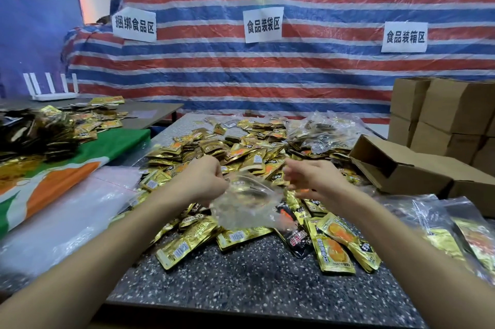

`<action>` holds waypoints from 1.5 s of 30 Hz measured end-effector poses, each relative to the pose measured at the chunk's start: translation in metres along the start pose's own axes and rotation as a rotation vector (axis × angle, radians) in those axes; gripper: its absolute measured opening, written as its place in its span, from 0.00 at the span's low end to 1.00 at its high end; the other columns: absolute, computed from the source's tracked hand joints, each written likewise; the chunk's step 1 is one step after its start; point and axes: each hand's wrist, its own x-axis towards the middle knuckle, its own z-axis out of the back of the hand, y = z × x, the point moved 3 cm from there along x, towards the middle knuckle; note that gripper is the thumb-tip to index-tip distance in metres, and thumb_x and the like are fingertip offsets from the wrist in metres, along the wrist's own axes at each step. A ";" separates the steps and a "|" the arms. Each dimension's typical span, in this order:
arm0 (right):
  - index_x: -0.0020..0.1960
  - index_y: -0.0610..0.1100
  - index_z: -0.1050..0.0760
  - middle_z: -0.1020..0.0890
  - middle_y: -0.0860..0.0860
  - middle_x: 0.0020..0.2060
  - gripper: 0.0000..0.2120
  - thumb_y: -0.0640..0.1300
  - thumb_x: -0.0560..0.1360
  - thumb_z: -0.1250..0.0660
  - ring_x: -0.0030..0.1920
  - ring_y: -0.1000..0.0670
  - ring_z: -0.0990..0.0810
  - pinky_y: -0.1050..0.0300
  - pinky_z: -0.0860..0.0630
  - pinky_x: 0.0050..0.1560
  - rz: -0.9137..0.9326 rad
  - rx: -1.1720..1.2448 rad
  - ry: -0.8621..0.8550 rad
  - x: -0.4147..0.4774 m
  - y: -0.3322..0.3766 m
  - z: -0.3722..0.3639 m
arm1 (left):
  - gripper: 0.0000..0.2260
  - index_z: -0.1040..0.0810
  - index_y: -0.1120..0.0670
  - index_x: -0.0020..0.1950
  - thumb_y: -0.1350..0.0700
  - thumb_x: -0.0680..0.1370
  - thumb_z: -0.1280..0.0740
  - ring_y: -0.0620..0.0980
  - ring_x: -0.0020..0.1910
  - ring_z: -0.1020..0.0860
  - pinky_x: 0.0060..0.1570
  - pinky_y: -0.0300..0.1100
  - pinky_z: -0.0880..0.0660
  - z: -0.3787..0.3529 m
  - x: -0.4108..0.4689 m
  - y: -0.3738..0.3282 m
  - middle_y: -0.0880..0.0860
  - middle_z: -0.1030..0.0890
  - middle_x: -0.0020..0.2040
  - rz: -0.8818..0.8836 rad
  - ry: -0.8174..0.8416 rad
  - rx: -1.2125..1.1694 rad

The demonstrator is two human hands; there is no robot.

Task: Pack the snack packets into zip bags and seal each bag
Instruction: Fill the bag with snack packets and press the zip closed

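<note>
A clear zip bag point(247, 205) hangs between my hands above the pile, and I can see straight through it. My left hand point(203, 178) pinches its left top corner with curled fingers. My right hand point(313, 177) holds the right top edge. Below and beyond the bag lies a big heap of gold snack packets point(241, 151) spread over the speckled dark table point(254, 275). Some packets near me show an orange picture point(337, 243), and a black packet point(298, 240) lies among them.
Filled clear bags lie at the right point(442, 224) and at the back right point(318, 127). An open cardboard box point(401, 167) and stacked cartons point(450, 111) stand to the right. At the left are empty plastic bags point(67, 216), a green-orange sheet and another packet pile point(40, 135).
</note>
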 end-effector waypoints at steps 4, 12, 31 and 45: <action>0.52 0.44 0.21 0.17 0.47 0.50 0.07 0.45 0.77 0.28 0.45 0.50 0.18 0.58 0.19 0.44 -0.104 -0.545 -0.046 0.017 -0.062 -0.003 | 0.06 0.30 0.55 0.41 0.60 0.78 0.38 0.55 0.36 0.23 0.34 0.46 0.25 0.003 -0.002 0.009 0.56 0.23 0.40 -0.007 -0.075 -0.018; 0.43 0.44 0.29 0.22 0.50 0.39 0.17 0.55 0.73 0.27 0.36 0.53 0.25 0.57 0.32 0.31 -0.209 -0.820 -0.108 0.029 -0.091 -0.027 | 0.03 0.25 0.55 0.51 0.60 0.79 0.31 0.46 0.28 0.20 0.25 0.37 0.25 0.008 -0.010 0.026 0.57 0.18 0.44 0.020 -0.023 -0.247; 0.59 0.38 0.23 0.13 0.42 0.49 0.24 0.34 0.64 0.24 0.49 0.44 0.14 0.45 0.17 0.44 0.019 0.340 -0.188 0.003 -0.010 0.025 | 0.02 0.21 0.62 0.46 0.64 0.77 0.30 0.46 0.23 0.21 0.24 0.38 0.25 0.017 -0.017 0.020 0.60 0.17 0.38 0.074 -0.101 -0.240; 0.57 0.43 0.19 0.13 0.47 0.53 0.22 0.47 0.64 0.24 0.60 0.42 0.18 0.29 0.28 0.60 0.073 0.353 0.062 -0.042 0.044 0.004 | 0.07 0.19 0.63 0.37 0.70 0.75 0.30 0.47 0.22 0.22 0.24 0.37 0.25 -0.014 -0.009 -0.021 0.55 0.20 0.27 0.019 0.036 -0.440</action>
